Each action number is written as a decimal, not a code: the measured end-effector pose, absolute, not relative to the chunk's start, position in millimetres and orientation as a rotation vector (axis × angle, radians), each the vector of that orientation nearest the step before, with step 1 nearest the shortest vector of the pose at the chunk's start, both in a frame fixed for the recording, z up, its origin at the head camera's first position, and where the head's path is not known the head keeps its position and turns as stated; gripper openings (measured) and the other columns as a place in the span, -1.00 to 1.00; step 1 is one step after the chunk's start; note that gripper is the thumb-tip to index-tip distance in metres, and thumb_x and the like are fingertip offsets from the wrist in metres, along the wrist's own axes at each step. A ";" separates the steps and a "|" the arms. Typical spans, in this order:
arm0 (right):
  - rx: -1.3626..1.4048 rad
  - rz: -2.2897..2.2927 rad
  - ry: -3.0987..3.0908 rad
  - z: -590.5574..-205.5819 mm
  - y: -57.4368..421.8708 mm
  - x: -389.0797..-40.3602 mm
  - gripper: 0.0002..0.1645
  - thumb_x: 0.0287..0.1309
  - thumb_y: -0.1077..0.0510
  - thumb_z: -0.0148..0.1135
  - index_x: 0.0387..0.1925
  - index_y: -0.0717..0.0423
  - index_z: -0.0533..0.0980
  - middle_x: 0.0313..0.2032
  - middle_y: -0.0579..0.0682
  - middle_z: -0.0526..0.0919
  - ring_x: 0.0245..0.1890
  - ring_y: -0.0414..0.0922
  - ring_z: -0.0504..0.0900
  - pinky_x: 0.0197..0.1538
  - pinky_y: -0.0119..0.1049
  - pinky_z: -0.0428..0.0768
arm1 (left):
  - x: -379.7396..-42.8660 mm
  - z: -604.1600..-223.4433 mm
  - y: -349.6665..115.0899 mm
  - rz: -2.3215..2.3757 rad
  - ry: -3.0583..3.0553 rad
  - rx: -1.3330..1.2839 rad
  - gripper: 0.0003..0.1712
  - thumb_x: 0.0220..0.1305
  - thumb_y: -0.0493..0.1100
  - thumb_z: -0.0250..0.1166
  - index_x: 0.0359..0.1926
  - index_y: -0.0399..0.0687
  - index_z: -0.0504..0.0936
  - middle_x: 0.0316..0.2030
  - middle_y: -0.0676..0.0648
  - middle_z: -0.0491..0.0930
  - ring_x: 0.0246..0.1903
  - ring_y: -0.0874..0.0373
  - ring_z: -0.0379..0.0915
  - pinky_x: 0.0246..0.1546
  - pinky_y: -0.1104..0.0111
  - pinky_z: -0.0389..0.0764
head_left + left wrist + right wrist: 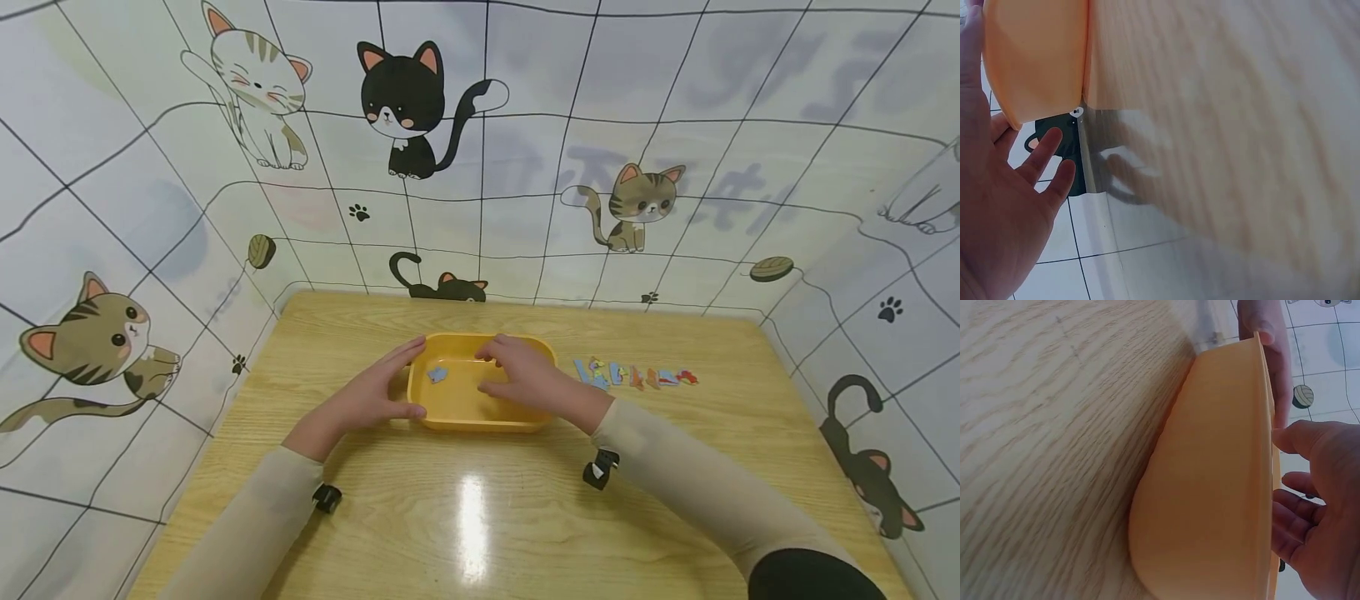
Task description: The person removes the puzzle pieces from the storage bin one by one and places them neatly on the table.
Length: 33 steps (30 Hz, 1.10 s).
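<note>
A yellow plastic tray [487, 427] lies on the wooden table, with one small blue flat piece [437, 375] inside near its left end. My left hand [375, 392] spans the tray's left end, fingers by the far corner and thumb by the near one. In the left wrist view, the fingers of the left hand [1016, 187] are spread beside the orange-looking tray [1035, 62]. Over the tray's right part reaches my right hand [525, 375], thumb and bent fingers apart with nothing seen between them. The right wrist view shows the right hand [1322, 494] at the tray's rim [1264, 456].
To the right of the tray, several small coloured flat pieces [637, 377] lie in a row on the table [420, 508]. Behind and at both sides stands a white cloth [525, 167] with black grid lines and printed cats.
</note>
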State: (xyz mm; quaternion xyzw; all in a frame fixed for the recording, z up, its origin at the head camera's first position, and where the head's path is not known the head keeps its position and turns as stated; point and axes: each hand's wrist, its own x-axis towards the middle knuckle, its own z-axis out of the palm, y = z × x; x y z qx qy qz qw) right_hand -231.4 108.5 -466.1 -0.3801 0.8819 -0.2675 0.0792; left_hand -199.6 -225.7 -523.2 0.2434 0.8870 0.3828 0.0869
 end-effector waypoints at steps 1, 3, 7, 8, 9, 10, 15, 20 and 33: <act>-1.133 -0.797 2.628 -466.2 105.2 -232.9 -0.44 0.43 0.07 0.51 0.29 0.29 0.60 0.19 0.24 0.65 0.11 0.23 0.69 0.21 0.04 0.71 | -199.7 -523.3 -225.7 1.143 2.640 0.723 0.32 0.23 0.14 0.71 0.80 0.12 0.10 0.78 0.22 -0.09 0.75 -0.01 -0.13 0.70 -0.15 0.01; -1.119 -0.786 2.612 -467.1 99.1 -235.9 -0.42 0.43 0.06 0.50 0.30 0.31 0.59 0.21 0.24 0.64 0.14 0.21 0.68 0.24 0.04 0.70 | -199.5 -523.4 -225.6 1.143 2.636 0.723 0.32 0.23 0.13 0.71 0.80 0.11 0.09 0.78 0.22 -0.10 0.75 -0.01 -0.14 0.70 -0.15 0.00; -1.121 -0.741 2.598 -472.8 87.7 -243.7 -0.42 0.46 0.05 0.48 0.32 0.30 0.59 0.22 0.20 0.65 0.16 0.12 0.67 0.27 0.00 0.68 | -198.9 -523.4 -225.5 1.133 2.639 0.731 0.33 0.23 0.13 0.71 0.80 0.07 0.08 0.78 0.19 -0.10 0.75 -0.04 -0.13 0.69 -0.18 0.00; -1.128 -0.731 2.596 -474.2 84.5 -245.6 -0.42 0.46 0.06 0.48 0.33 0.30 0.58 0.23 0.19 0.65 0.16 0.10 0.67 0.28 -0.01 0.68 | -198.6 -523.3 -225.4 1.132 2.639 0.729 0.33 0.23 0.13 0.71 0.80 0.07 0.08 0.78 0.18 -0.10 0.75 -0.05 -0.12 0.69 -0.19 0.01; -1.134 -0.726 2.592 -475.4 81.4 -247.3 -0.42 0.46 0.07 0.48 0.34 0.31 0.58 0.24 0.20 0.66 0.16 0.10 0.68 0.28 -0.01 0.68 | -198.5 -523.5 -225.6 1.130 2.640 0.726 0.33 0.23 0.13 0.71 0.80 0.07 0.08 0.78 0.18 -0.10 0.74 -0.05 -0.12 0.69 -0.19 0.01; -1.141 -0.718 2.591 -475.9 78.3 -248.7 -0.42 0.47 0.08 0.48 0.34 0.31 0.58 0.24 0.20 0.67 0.16 0.09 0.68 0.29 -0.01 0.68 | -198.3 -523.5 -225.7 1.131 2.640 0.723 0.33 0.23 0.13 0.71 0.80 0.07 0.08 0.78 0.18 -0.10 0.74 -0.05 -0.12 0.69 -0.19 0.01; -1.157 -0.705 2.584 -480.7 65.3 -255.0 -0.44 0.47 0.12 0.46 0.36 0.28 0.58 0.26 0.18 0.69 0.15 0.09 0.70 0.29 -0.03 0.68 | -198.1 -523.8 -225.8 1.139 2.633 0.717 0.32 0.24 0.13 0.70 0.80 0.08 0.09 0.78 0.19 -0.10 0.73 -0.06 -0.07 0.69 -0.19 0.02; -1.198 -0.695 2.559 -486.6 55.3 -261.2 -0.46 0.46 0.15 0.46 0.35 0.27 0.59 0.26 0.16 0.70 0.20 0.12 0.69 0.34 -0.03 0.65 | -197.8 -522.9 -225.6 1.147 2.630 0.723 0.33 0.23 0.14 0.71 0.81 0.08 0.08 0.78 0.18 -0.10 0.73 -0.08 -0.03 0.68 -0.20 0.03; -1.242 -0.588 2.558 -502.0 41.2 -266.2 -0.44 0.45 0.11 0.45 0.37 0.25 0.60 0.25 0.11 0.68 0.14 -0.01 0.65 0.36 -0.11 0.61 | -198.8 -521.0 -224.5 1.130 2.639 0.729 0.32 0.24 0.18 0.69 0.81 0.09 0.09 0.78 0.20 -0.09 0.73 -0.03 -0.08 0.70 -0.13 0.03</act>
